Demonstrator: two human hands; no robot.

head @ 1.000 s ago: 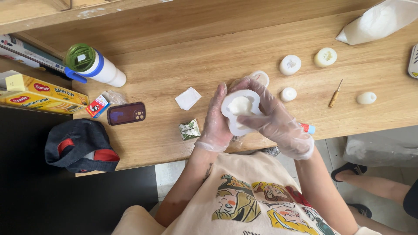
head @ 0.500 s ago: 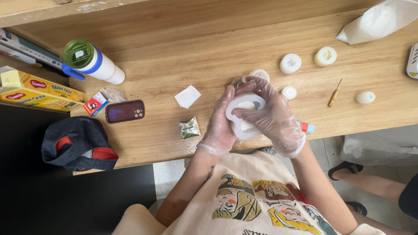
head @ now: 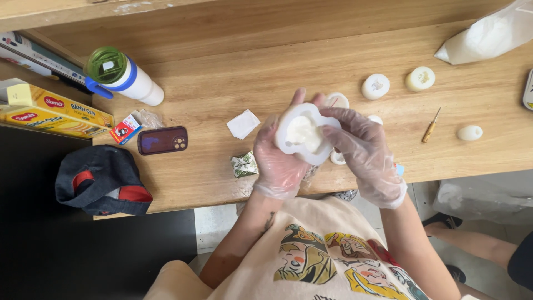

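Note:
Both my hands wear thin clear gloves and meet above the near edge of the wooden table. My left hand cups a white rounded mould from below and from the left. My right hand grips the mould's right side, fingers curled over its rim. A pale white lump fills the mould's hollow. Under my hands lie more white round pieces, partly hidden.
Two white round moulds, a small white lump, a wooden-handled awl and a white bag lie right. A white bottle with a green lid, a phone, yellow boxes, a dark cap and crumpled wrappers lie left.
My hands have turned and shifted the mould a little between them. The camera view has drifted slightly; the things on the table have stayed put.

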